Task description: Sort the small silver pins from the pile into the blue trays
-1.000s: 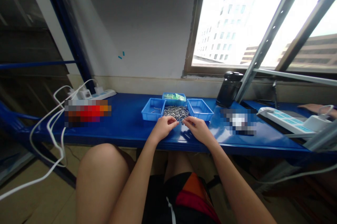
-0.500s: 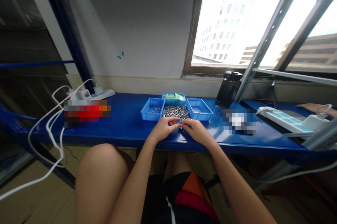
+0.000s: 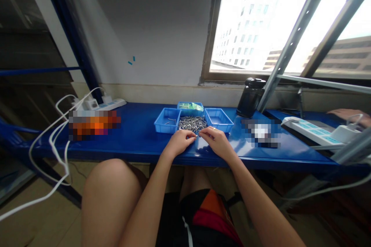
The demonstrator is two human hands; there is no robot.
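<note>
At the table's front, my left hand (image 3: 180,142) is closed in a pinch, with a small shiny metal end, seemingly a screw, showing at its fingertips. Just across a narrow gap, my right hand (image 3: 216,140) also pinches; what sits between its thumb and finger is too small to make out. A ring is on one of its fingers. Directly beyond both hands lies a heap of loose metal screws (image 3: 191,123). A blue bin (image 3: 167,128) with a few screws in it flanks the heap on the left, and another blue bin (image 3: 220,127) on the right.
Behind the heap, a third blue bin (image 3: 179,105) holds a green plastic bag (image 3: 189,106). A black bottle (image 3: 249,98) stands at the right back. Power strips (image 3: 310,131) with white cables lie at both sides. Another person's hand (image 3: 346,114) rests at far right.
My hands, which met at the fingertips, have drawn slightly apart, leaving a small gap. My right hand has shifted a little up and to the right.
</note>
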